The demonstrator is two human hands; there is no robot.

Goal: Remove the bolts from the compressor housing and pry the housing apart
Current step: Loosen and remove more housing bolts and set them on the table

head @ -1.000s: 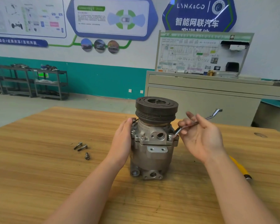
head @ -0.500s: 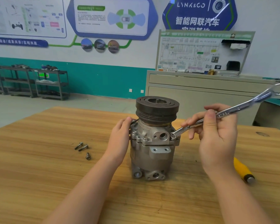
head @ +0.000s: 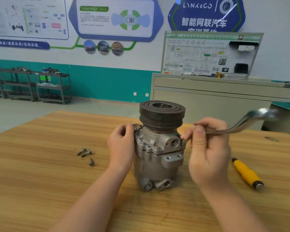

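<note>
"LYNK&CO" wall sign [head: 206, 14] behind compressor [head: 159, 148]

The wooden tabletop [head: 40, 190] carries the upright compressor [head: 159, 148], three loose bolts [head: 86, 154] to its left, and a yellow-handled tool [head: 247, 174] to its right.

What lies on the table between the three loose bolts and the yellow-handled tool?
In the head view, the compressor stands between them, gripped by the left hand.

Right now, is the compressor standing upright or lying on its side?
Upright: the compressor stands on the table with its black pulley on top, facing up.
</note>
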